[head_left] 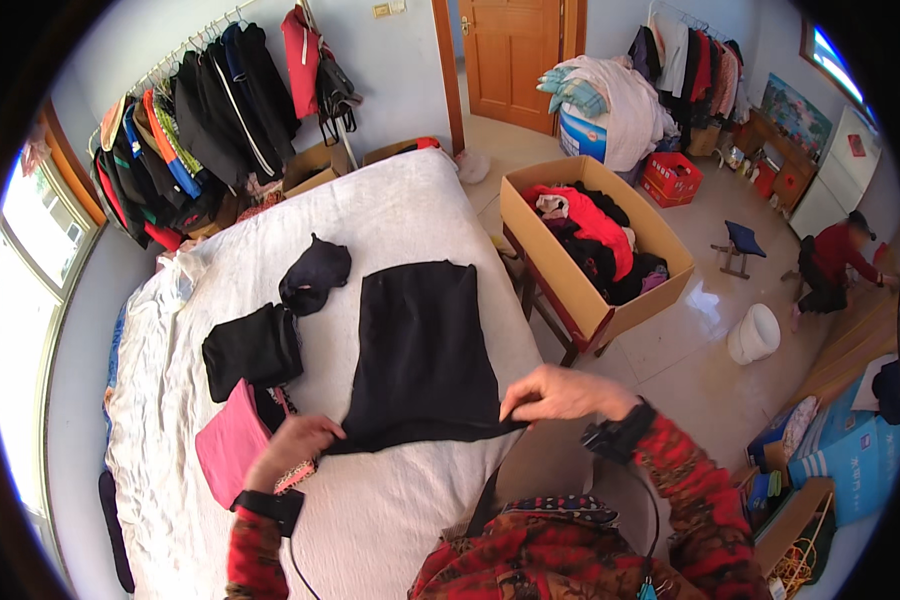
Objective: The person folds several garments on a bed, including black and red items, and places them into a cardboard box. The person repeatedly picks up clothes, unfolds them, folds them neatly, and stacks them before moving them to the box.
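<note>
A black garment [422,350] lies spread flat on the white bedcover, its near edge stretched between my two hands. My left hand [300,440] pinches the near left corner, and my right hand [565,393] pinches the near right corner by the bed's edge. What kind of garment it is, I cannot tell. Left of it rest a folded black cloth [252,350] and a dark bra [315,275]. A pink folded garment [232,440] with a patterned trim lies beside my left wrist, partly covered by my arm.
The bed [390,200] fills the middle. Right of it stands an open cardboard box [660,300] heaped with clothes. Farther right are a white bucket [753,334], a small stool [740,245] and a crouching person [838,262]. Clothes hang on a rack [210,100] at the far left.
</note>
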`<state>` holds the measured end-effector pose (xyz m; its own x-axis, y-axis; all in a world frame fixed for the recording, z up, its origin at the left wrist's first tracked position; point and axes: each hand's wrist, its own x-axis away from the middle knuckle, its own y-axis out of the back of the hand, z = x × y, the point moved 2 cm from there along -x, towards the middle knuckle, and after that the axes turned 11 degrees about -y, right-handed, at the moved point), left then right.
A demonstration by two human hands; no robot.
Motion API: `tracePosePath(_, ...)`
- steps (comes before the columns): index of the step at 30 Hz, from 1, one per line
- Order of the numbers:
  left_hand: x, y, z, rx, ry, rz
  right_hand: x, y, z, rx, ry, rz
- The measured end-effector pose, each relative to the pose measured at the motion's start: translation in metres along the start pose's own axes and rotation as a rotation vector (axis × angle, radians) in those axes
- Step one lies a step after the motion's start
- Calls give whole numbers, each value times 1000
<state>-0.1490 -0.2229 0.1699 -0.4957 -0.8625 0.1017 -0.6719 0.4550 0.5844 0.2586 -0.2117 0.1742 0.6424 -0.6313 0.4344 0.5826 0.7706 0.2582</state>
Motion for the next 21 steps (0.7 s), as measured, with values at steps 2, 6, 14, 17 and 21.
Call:
tracePosePath(2,10,-39,41,5,158,156,-29,-28,-43,14,-180,111)
tracePosePath(6,23,-74,82,155,315,258,-51,-65,-89,10,-279,328)
tracePosePath(14,-66,-41,125,20,254,-280,-97,5,-123,-260,-299,-292)
tracePosePath(17,-119,-40,133,-115,87,-456,-121,29,-137,-324,-313,-581)
tracePosePath(21,-188,-46,134,-198,-93,-597,-157,54,-149,-426,-261,-696)
